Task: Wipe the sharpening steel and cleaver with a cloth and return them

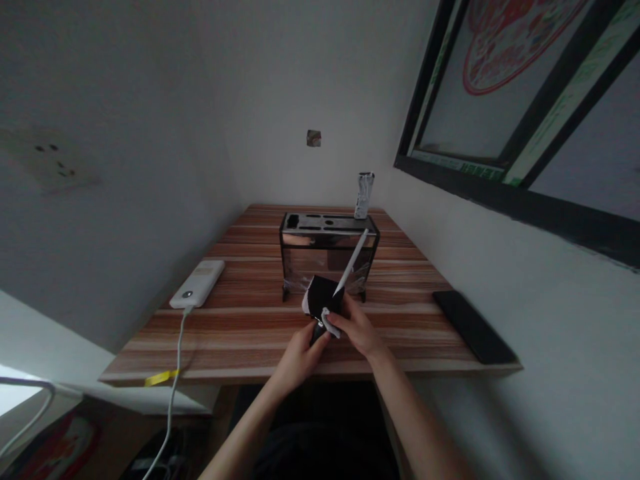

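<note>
Low in front of the rack, my left hand [303, 348] is closed round the black handle [317, 332] of a dark, broad, flat-bladed tool that looks like a cleaver [321, 294]. My right hand [361, 327] grips the tool's right side, its thumb pressing a crumpled white wrap or cloth [330, 324] near the handle. A long, thin white strip [352, 261] slants up and right from there; its kind is unclear. Just behind stands a dark knife rack [330, 222] with slots in its top and clear film hanging on its sides. A plastic-wrapped handle [365, 195] rises from its right end.
On the wooden tabletop [240, 333] a white power bank [199, 284] with a cable lies left, and a black phone-like slab [475, 327] lies right. Yellow tape [161, 379] sits at the front edge. Walls close in on both sides; a framed window [500, 167] is at right.
</note>
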Demonstrator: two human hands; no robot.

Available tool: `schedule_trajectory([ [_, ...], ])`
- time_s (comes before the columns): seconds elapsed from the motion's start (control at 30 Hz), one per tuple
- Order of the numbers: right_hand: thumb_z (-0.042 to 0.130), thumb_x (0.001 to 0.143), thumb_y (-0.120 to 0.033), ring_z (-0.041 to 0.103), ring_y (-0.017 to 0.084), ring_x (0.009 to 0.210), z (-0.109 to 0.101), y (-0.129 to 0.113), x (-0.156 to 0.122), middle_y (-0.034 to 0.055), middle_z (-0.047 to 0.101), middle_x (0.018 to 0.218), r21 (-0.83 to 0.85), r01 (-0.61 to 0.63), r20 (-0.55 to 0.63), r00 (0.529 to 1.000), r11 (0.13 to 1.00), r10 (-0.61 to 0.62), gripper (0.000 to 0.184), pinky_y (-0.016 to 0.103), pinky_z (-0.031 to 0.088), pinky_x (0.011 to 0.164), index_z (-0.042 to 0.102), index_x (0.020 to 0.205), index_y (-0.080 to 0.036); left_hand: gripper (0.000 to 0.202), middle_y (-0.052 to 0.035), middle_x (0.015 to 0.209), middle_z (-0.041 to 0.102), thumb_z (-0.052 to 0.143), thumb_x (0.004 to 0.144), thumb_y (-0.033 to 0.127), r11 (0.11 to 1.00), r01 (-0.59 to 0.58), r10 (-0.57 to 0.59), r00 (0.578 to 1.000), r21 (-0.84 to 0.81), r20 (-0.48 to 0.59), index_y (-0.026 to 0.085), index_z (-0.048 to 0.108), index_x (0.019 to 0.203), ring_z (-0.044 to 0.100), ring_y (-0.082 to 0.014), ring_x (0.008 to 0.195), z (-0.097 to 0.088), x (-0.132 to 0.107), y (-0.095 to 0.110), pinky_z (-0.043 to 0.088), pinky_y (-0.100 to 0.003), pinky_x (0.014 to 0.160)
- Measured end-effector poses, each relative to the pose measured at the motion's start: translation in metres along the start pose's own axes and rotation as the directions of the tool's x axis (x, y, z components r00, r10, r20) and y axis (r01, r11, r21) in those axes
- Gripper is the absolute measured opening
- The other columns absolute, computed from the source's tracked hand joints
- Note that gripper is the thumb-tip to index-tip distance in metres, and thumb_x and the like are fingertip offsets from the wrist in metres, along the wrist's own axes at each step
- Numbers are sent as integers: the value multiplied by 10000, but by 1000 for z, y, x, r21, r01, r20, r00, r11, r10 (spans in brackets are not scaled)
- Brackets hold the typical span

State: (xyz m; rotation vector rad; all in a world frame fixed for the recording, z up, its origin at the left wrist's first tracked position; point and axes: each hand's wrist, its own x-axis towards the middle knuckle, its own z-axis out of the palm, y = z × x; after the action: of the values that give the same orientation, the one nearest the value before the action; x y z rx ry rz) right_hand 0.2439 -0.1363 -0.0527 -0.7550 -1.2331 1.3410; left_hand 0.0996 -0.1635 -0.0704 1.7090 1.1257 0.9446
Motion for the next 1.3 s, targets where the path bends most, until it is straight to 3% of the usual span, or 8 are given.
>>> schedule_trajectory([
  [0.13,722,687,-256,616,159,939,2,4,-4,-3,668,1023,-132,74,-33,996,988,-79,424,311,485,865,575,1084,-254,288,-36,765,622,457,848,361,999,-10,9,1000,52,9,109,588,899,532,-161,696,1,1,-2,399,-248,646],
  [0.53,738,661,-336,628,182,859,1,6,-7,15,679,926,-170,97,-118,986,981,-118,391,306,517,768,602,1011,-226,270,-45,772,636,460,849,343,996,-29,27,999,85,32,107,591,855,540,-164,698,2,0,0,384,-240,643],
  [0.63,686,714,-399,613,190,930,-4,9,-11,24,675,959,-174,122,-140,979,977,-147,328,329,477,870,627,997,-246,288,-29,757,622,473,848,370,998,-29,27,999,56,36,113,600,872,523,-154,691,1,-1,-2,381,-227,633],
  [0.73,602,776,-452,557,207,1078,-10,12,-15,24,662,1027,-196,116,-64,989,974,-131,298,371,374,1007,651,1005,-266,299,-5,716,592,477,850,392,999,-30,30,999,19,15,119,596,875,497,-135,660,2,-2,-7,369,-213,603],
  [0.87,521,815,-495,522,223,1141,-11,12,-15,25,657,1063,-187,99,9,995,977,-99,332,403,317,1053,667,1007,-266,296,24,659,544,467,853,397,999,-22,21,1000,-30,-4,121,574,840,454,-106,592,2,-3,-11,354,-200,559],
  [1.07,627,773,-396,595,197,1022,-5,4,-12,19,667,1056,-171,91,1,996,981,-92,328,339,445,927,624,1070,-257,306,-22,776,608,467,855,383,999,-51,51,998,-14,32,108,593,896,513,-136,693,-1,-4,-4,389,-208,604],
  [1.3,699,713,-354,641,163,737,2,0,-12,19,689,830,-158,62,-75,994,986,-74,253,261,515,653,639,905,-201,270,-45,823,646,464,861,337,998,-60,59,997,27,51,109,599,914,560,-167,746,-1,-3,-3,414,-242,685],
])
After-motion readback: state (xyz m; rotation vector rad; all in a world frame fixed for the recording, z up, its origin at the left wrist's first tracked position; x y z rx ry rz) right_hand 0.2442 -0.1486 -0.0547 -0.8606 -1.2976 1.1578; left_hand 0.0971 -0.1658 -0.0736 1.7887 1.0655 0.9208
